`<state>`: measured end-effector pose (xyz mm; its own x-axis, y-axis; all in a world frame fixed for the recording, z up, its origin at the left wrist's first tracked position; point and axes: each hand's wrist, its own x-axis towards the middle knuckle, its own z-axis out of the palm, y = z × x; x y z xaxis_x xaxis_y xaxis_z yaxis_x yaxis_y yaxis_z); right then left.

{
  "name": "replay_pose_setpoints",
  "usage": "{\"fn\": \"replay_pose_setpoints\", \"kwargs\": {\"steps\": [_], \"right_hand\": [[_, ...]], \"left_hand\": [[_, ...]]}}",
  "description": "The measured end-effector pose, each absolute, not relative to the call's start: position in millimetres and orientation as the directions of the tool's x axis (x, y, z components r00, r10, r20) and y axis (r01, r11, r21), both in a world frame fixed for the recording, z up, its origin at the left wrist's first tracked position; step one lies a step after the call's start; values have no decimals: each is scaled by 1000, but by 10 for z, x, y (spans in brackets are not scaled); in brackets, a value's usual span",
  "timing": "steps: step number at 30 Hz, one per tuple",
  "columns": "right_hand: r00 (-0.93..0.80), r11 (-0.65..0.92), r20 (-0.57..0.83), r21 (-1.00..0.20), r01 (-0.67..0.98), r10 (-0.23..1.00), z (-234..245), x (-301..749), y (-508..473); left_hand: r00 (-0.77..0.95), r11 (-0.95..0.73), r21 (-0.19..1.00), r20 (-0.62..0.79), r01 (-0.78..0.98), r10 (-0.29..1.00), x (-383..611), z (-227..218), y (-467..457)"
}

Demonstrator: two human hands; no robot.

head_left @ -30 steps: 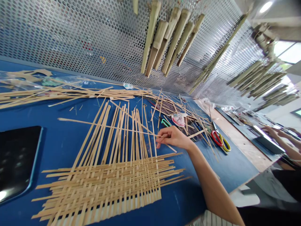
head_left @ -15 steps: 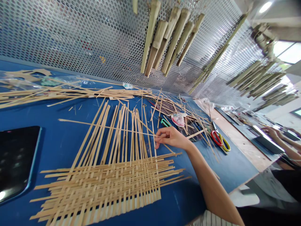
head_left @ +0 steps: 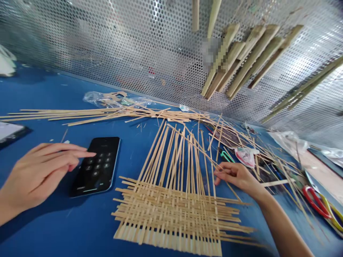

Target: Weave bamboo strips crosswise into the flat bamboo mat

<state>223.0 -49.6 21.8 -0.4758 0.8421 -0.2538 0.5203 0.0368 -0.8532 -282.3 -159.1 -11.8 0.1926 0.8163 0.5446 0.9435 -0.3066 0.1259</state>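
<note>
Bamboo strip weave [head_left: 171, 210] lies at 6 o'clock on blue bench [head_left: 66, 228]. R hand [head_left: 238, 178], 4 o'clock: fingers together, pinching loose strip [head_left: 195, 146]. L hand [head_left: 43, 171], 9 o'clock: fingers loosely apart, index tip at lit phone [head_left: 95, 166].

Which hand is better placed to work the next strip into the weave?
Right, probably: the right hand is at the edge of the bamboo weave, pinching a strip; the left hand is away over the phone.
</note>
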Motion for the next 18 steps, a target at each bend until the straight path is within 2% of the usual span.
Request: {"fn": "replay_pose_setpoints", "kwargs": {"steps": [3,5,9,14,18], "right_hand": [[-446,17,-275,-837,547,851,221,2210,-513],[-420,-1,-280,-833,553,863,214,2198,-525],[-378,-37,-294,-828,559,878,201,2186,-539],[-363,-47,-297,-827,560,883,225,2173,-547],[-318,-49,-295,-798,600,901,236,2159,-550]], "left_hand": [[237,-390,124,617,912,750,-2831,-115,-1573],[237,-391,126,615,912,752,-2825,-111,-1575],[270,-394,130,536,910,800,-2773,-67,-1567],[319,-421,248,363,873,875,-2668,-8,-1552],[254,-384,275,408,881,877,-2676,-25,-1589]]}}
